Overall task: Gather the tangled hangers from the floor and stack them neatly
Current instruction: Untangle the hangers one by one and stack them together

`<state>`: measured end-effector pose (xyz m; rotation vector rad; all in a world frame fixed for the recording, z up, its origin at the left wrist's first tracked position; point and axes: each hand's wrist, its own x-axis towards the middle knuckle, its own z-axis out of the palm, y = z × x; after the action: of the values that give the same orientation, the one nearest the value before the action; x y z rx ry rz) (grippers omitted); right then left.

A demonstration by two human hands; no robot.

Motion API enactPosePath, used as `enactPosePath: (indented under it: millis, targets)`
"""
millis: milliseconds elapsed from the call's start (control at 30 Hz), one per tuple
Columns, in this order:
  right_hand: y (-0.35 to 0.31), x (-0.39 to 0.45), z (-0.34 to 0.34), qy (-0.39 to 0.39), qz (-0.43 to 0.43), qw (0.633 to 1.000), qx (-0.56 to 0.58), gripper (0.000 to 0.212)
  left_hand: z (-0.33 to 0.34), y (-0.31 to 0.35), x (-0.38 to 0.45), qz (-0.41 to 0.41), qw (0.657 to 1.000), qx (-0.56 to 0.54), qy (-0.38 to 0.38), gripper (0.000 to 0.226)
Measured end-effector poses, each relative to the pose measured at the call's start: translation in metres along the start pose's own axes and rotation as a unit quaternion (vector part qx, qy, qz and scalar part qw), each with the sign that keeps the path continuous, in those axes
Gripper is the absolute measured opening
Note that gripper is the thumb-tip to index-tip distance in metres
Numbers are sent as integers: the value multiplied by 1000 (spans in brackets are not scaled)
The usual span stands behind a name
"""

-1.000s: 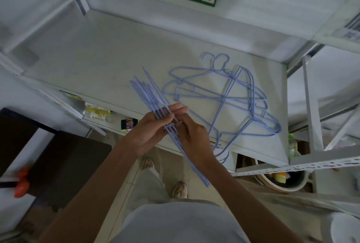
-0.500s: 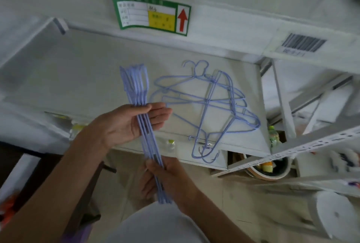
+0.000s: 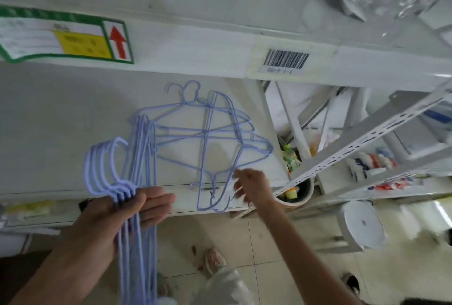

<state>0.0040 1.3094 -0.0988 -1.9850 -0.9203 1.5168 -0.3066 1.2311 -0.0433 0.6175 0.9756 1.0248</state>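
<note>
My left hand (image 3: 137, 209) grips a bundle of several lilac wire hangers (image 3: 137, 158), held edge-on with their hooks curling to the left above my fingers. A loose pile of more lilac hangers (image 3: 208, 133) lies crossed on the white shelf (image 3: 61, 133), some hooks hanging over its front edge. My right hand (image 3: 252, 186) hovers with fingers apart at the pile's lower right corner, just by the hangers' overhanging ends; it holds nothing.
A green-bordered label with a red arrow (image 3: 61, 36) and a barcode tag (image 3: 286, 59) sit on the shelf beam above. To the right are a perforated rack upright (image 3: 367, 138), a green bottle (image 3: 291, 160), a bucket (image 3: 298, 192) and a white stool (image 3: 362, 224) on the tiled floor.
My right hand has let go of the bundle's lower end and moved right to the pile on the shelf. My left hand keeps the bundle, now turned with the hooks showing.
</note>
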Motion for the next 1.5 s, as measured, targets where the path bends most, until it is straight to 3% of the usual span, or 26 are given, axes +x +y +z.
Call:
enactPosePath:
  millis: [67, 167, 367, 567, 633, 700, 767, 933, 1167, 1200, 1300, 1367, 1433, 1500]
  targets:
    - [-23, 47, -14, 109, -9, 983, -150, 41, 3, -3, 1, 1, 1000, -8, 15, 37]
    - [-39, 92, -16, 164, -3, 958, -236, 42, 7, -12, 0, -30, 999, -14, 40, 41]
    - [-37, 113, -4, 193, -59, 946, -253, 26, 25, -12, -11, -30, 996, -36, 70, 43]
    - [-48, 97, -5, 251, -113, 934, -228, 24, 47, 4, -12, 85, 988, -6, 128, 41]
    - [-57, 91, -2, 216, -130, 963, -99, 26, 52, 10, -10, 88, 988, -23, 127, 40]
    - [-63, 81, 9, 87, -114, 984, 104, 22, 57, 13, -9, 82, 988, -54, 116, 37]
    - [-69, 65, 24, -34, -132, 974, 179, 13, 58, 16, -9, 81, 987, -76, 112, 36]
    - [-93, 21, 56, -159, -264, 948, 83, 15, 48, 31, -5, 81, 990, -59, 97, 39]
    - [-91, -49, 82, -177, -377, 907, -60, 13, 28, 33, 3, 20, 994, -88, 55, 40]
    - [-86, -57, 88, -152, -426, 883, -124, 13, 29, 31, 4, 12, 994, -91, 51, 42]
    - [-74, -71, 101, -73, -559, 761, -320, 9, 32, 24, 5, 14, 993, -91, 72, 40]
    - [-72, -73, 105, -70, -591, 725, -348, 19, 32, 18, 7, 27, 989, -78, 119, 34]
    - [-69, -73, 107, -79, -591, 728, -340, 17, 29, 14, 9, 39, 984, -81, 153, 34]
    - [-61, -75, 109, -86, -568, 770, -279, 9, 29, 13, 12, 42, 982, -82, 166, 33]
